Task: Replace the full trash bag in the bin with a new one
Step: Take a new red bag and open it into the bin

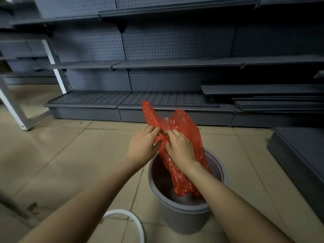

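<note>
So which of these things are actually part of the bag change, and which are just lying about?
Part of the job:
- red bag, pinched by both hands, its lower end hanging into the bin
- grey bin
- left hand
- right hand

Just lying about:
- shelves
- loose shelf boards
- white ring on the floor

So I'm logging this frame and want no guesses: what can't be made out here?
All in the head view:
- Bin floor: hidden by the red bag and the right forearm.
- Bag mouth, open or not: covered by the left hand and right hand.
- White ring: cut off by the bottom edge.
- The old full bag: not in view.
</note>
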Motion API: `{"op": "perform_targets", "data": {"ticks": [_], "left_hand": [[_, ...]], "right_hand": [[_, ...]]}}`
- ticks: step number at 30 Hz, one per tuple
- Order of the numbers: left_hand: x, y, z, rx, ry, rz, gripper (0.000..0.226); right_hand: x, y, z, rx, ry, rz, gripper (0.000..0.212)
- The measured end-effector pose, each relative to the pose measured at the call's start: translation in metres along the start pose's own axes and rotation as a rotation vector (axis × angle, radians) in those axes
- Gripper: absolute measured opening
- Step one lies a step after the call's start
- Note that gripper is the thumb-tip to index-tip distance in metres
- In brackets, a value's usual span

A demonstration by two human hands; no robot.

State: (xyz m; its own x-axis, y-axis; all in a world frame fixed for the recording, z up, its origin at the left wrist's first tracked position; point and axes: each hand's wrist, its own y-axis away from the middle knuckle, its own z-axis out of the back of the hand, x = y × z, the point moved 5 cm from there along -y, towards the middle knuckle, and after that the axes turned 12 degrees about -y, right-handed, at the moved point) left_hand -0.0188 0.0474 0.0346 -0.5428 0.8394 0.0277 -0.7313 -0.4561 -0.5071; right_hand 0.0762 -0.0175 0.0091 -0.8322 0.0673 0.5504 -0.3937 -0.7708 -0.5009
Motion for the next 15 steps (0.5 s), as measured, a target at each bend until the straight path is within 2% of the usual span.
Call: {"op": "perform_targets", "data": {"ticks": [5, 7, 9, 15], "left_hand": [[-0.008, -0.004, -0.011, -0.001, 0.004, -0.023, 0.020], [-0.008, -0.005, -0.014, 0.014, 0.023, 0.000, 0.024], [-0.007, -0.006, -0.018, 0.030, 0.035, 0.028, 0.025], [-0.001, -0.009, -0.020, 0.040, 0.039, 0.055, 0.026]], "right_hand": [[-0.016, 0.017, -0.022, 0.276, -0.057, -0.124, 0.042], [-0.021, 0.024, -0.024, 0.369, -0.022, -0.106, 0.045], [-0.023, 0.025, -0.020, 0.382, 0.015, -0.069, 0.044], [-0.004, 0.015, 0.003, 0.271, 0.027, 0.047, 0.029]]}}
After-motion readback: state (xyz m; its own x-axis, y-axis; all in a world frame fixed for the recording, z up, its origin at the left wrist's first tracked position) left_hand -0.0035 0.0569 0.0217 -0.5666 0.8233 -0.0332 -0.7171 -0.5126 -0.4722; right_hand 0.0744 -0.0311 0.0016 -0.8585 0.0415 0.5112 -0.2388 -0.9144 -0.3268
